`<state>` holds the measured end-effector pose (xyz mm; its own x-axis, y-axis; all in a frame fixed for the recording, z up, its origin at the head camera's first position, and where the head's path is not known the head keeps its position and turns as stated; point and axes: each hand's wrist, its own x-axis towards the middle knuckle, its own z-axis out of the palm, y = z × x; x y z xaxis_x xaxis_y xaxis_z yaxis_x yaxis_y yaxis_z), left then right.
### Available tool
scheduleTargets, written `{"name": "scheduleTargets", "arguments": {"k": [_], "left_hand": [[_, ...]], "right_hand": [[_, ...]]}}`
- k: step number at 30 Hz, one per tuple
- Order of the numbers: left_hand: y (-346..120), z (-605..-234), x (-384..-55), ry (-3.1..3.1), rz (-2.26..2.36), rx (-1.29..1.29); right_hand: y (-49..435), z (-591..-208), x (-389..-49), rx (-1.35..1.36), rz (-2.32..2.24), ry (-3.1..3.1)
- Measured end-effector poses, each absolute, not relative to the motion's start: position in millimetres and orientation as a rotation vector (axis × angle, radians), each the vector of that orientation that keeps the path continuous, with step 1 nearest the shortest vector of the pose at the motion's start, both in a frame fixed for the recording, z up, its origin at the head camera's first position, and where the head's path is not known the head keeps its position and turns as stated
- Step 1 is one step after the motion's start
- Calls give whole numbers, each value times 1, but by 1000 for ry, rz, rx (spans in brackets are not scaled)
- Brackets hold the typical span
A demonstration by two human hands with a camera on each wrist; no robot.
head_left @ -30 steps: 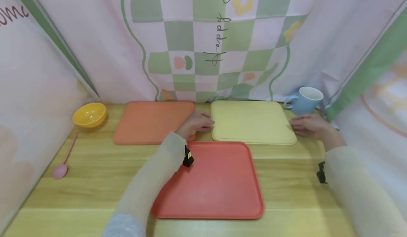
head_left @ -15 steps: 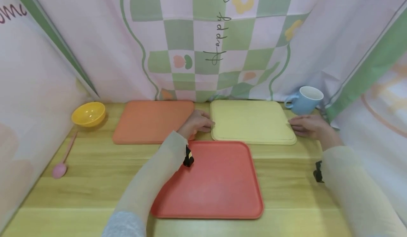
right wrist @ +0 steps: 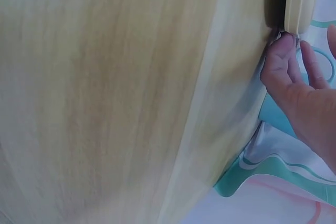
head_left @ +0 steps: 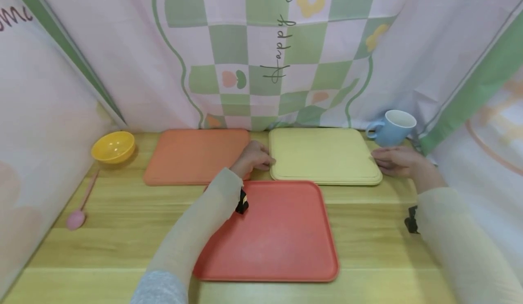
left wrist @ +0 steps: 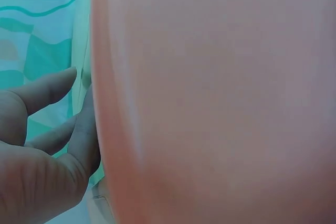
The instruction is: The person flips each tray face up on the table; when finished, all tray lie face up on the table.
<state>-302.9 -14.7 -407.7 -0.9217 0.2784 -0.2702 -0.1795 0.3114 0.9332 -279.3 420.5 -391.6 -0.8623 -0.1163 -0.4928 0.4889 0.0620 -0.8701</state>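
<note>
In the head view a pale yellow tray (head_left: pixel 323 154) lies flat at the back of the table. My left hand (head_left: pixel 255 155) is at its left side, fingertips right at the edge. On the opposite side my right hand (head_left: pixel 394 159) has its fingertips against the right edge. The right wrist view shows the fingertips at the end of the yellow tray (right wrist: pixel 300 3). In the left wrist view, spaced, slightly bent fingers of the left hand (left wrist: pixel 47 145) reach toward the tray edge, partly hidden by the red tray (left wrist: pixel 220 98).
A red tray (head_left: pixel 282 236) lies in front, under the left forearm. An orange tray (head_left: pixel 196 154) is beside the left hand. A blue mug (head_left: pixel 392 131) stands behind the right hand. At far left are a yellow bowl (head_left: pixel 114 148) and a pink spoon (head_left: pixel 76 219). Curtains enclose the table.
Both hands stay at the yellow tray's sides and have barely moved. The whole view shifts very slightly; the other things stay where they were.
</note>
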Motion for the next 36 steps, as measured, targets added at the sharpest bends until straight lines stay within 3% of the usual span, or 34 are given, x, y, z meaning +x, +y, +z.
{"name": "scheduleTargets", "arguments": {"k": [25,36], "left_hand": [[-25,-395,-303,2412,1480,96],[-26,-394,-298,2394,1497,99]], "right_hand": [[399,-377,-283,263,-1727,2099],[402,-361,-279,254,-2027,1816]]}}
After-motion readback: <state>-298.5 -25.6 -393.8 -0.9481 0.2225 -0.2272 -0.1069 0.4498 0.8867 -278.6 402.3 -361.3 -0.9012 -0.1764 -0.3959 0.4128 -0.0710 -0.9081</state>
